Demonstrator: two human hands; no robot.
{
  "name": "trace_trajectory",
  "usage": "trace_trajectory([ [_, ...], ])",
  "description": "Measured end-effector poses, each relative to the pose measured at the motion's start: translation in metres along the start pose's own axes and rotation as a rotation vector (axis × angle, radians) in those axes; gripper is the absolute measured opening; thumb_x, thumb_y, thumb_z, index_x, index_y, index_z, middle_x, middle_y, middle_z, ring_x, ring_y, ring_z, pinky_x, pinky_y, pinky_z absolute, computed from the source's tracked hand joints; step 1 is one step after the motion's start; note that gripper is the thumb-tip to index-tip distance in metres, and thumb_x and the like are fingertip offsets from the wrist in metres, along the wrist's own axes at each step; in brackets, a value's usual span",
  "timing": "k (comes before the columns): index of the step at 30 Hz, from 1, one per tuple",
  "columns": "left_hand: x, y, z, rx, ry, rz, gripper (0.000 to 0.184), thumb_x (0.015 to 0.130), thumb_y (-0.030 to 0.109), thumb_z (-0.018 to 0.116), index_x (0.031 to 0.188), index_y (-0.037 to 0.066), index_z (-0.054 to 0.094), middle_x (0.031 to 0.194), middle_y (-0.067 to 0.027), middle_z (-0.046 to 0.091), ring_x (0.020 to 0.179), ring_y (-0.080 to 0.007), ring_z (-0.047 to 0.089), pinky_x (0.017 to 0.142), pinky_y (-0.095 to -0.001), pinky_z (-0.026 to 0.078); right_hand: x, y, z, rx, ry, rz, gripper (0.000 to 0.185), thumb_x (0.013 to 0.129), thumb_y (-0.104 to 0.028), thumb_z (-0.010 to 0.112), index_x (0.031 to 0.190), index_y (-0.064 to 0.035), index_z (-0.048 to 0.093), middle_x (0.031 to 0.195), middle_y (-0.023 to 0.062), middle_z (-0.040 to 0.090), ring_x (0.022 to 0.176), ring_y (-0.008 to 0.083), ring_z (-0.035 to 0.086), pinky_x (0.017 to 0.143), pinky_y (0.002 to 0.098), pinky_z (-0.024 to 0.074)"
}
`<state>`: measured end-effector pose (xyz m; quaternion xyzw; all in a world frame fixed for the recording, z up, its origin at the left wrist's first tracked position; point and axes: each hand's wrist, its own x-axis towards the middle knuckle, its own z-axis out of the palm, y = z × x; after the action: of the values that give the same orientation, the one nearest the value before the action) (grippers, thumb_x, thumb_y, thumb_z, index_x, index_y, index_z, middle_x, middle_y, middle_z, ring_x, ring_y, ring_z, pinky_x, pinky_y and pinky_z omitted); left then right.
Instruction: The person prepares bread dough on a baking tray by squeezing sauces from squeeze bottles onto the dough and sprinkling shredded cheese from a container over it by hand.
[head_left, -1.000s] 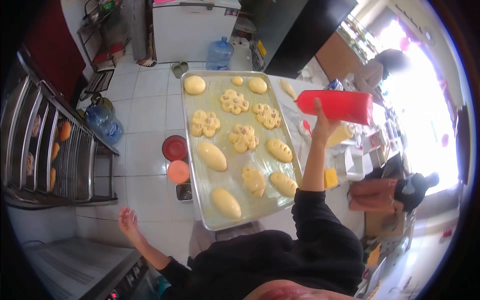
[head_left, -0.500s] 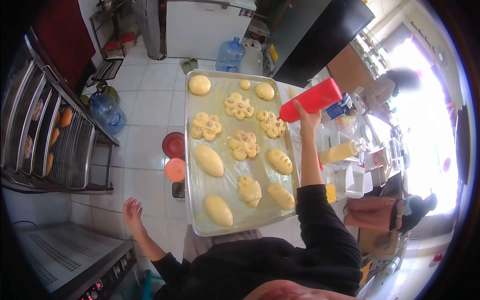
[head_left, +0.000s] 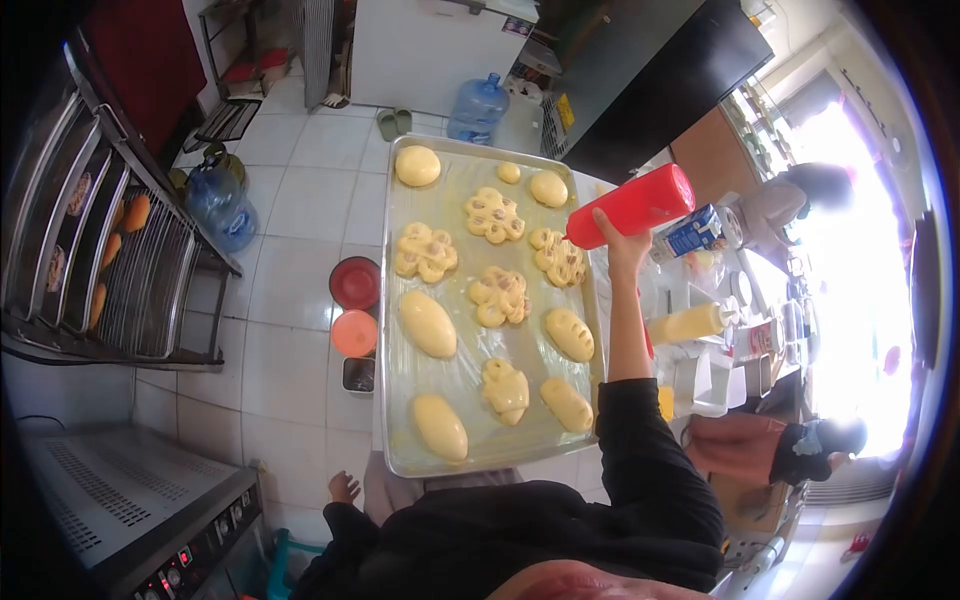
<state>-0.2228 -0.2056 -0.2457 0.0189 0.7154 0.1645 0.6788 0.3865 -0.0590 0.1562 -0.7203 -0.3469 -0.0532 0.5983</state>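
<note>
My right hand (head_left: 625, 243) is wrapped round a red squeeze bottle (head_left: 640, 205), tilted with its nozzle over a flower-shaped dough piece (head_left: 558, 258) at the right edge of the metal tray (head_left: 390, 377). Several pale, glossy dough pieces lie on the tray: round, oval and flower-shaped, some with brown bits on them. An oval piece (head_left: 428, 323) sits near the left rim. Low beside the tray's lower left corner, my left hand (head_left: 344, 488) hangs with its fingers apart and nothing in it.
A rack (head_left: 205, 300) with trays of buns stands left, above an oven (head_left: 120, 500). Bowls (head_left: 355, 283) sit left of the tray. At right are a yellow bottle (head_left: 690, 323), a carton (head_left: 690, 232), white containers (head_left: 718, 385) and two people (head_left: 780, 205) (head_left: 770, 448).
The red bottle has swung left and down, from beyond the tray to the flower-shaped piece at its right edge. My left hand has moved down and right, nearer my body. The view has shifted.
</note>
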Motion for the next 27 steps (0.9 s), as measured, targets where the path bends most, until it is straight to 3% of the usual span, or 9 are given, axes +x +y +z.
trace_trajectory([
  [2, -0.002, -0.004, -0.002, 0.08, 0.021, -0.075, 0.038, 0.083, 0.023, 0.048, 0.12, 0.013, 0.045, 0.105, -0.0094, 0.054, 0.086, -0.0281, 0.057, 0.07, -0.0418, 0.047, -0.006, 0.008, 0.004, 0.047, -0.048, 0.03, 0.041, 0.063, -0.011, 0.079, 0.096, 0.0003, 0.057, 0.09, 0.0074, 0.063, 0.083, 0.0149, 0.06, 0.076, 0.0289, 0.048],
  [5, 0.002, 0.001, -0.006, 0.108, -0.017, 0.033, 0.037, 0.085, 0.027, 0.049, 0.12, 0.016, 0.045, 0.106, -0.0079, 0.053, 0.091, -0.0282, 0.055, 0.071, -0.0427, 0.049, -0.016, 0.017, 0.01, 0.066, -0.099, 0.087, 0.04, 0.063, -0.01, 0.079, 0.096, 0.0003, 0.058, 0.089, 0.0072, 0.063, 0.082, 0.0146, 0.06, 0.075, 0.029, 0.0482],
  [11, 0.009, 0.029, 0.008, 0.156, 0.036, 0.215, 0.037, 0.081, 0.02, 0.047, 0.118, 0.012, 0.046, 0.105, -0.0123, 0.055, 0.085, -0.0277, 0.059, 0.069, -0.042, 0.048, -0.028, 0.026, 0.014, 0.054, -0.078, 0.054, 0.038, 0.063, -0.01, 0.079, 0.093, 0.0005, 0.059, 0.088, 0.0073, 0.064, 0.079, 0.015, 0.06, 0.073, 0.0293, 0.0489],
  [17, 0.007, 0.022, 0.005, 0.17, 0.014, 0.135, 0.037, 0.082, 0.013, 0.039, 0.118, 0.013, 0.046, 0.105, -0.0127, 0.055, 0.084, -0.0284, 0.058, 0.07, -0.0435, 0.048, -0.03, 0.025, 0.016, 0.108, -0.032, 0.093, 0.04, 0.059, -0.01, 0.08, 0.092, 0.0004, 0.059, 0.086, 0.0079, 0.064, 0.077, 0.0162, 0.061, 0.071, 0.0302, 0.0495],
  [20, 0.005, 0.014, 0.001, 0.184, -0.035, 0.075, 0.035, 0.084, 0.018, 0.042, 0.118, 0.013, 0.044, 0.107, -0.0106, 0.053, 0.087, -0.0289, 0.057, 0.071, -0.0433, 0.048, -0.029, 0.034, 0.015, 0.077, -0.018, 0.084, 0.04, 0.06, -0.012, 0.08, 0.091, 0.0005, 0.059, 0.085, 0.0078, 0.064, 0.077, 0.0158, 0.061, 0.071, 0.0298, 0.0494],
  [27, 0.011, 0.017, 0.0, 0.163, 0.018, 0.138, 0.034, 0.083, 0.015, 0.04, 0.117, 0.012, 0.046, 0.1, -0.0102, 0.055, 0.082, -0.0274, 0.058, 0.067, -0.0421, 0.048, -0.028, 0.033, 0.017, 0.1, -0.01, 0.084, 0.042, 0.06, -0.016, 0.081, 0.092, 0.0009, 0.06, 0.085, 0.0079, 0.064, 0.077, 0.0159, 0.061, 0.072, 0.03, 0.0489],
])
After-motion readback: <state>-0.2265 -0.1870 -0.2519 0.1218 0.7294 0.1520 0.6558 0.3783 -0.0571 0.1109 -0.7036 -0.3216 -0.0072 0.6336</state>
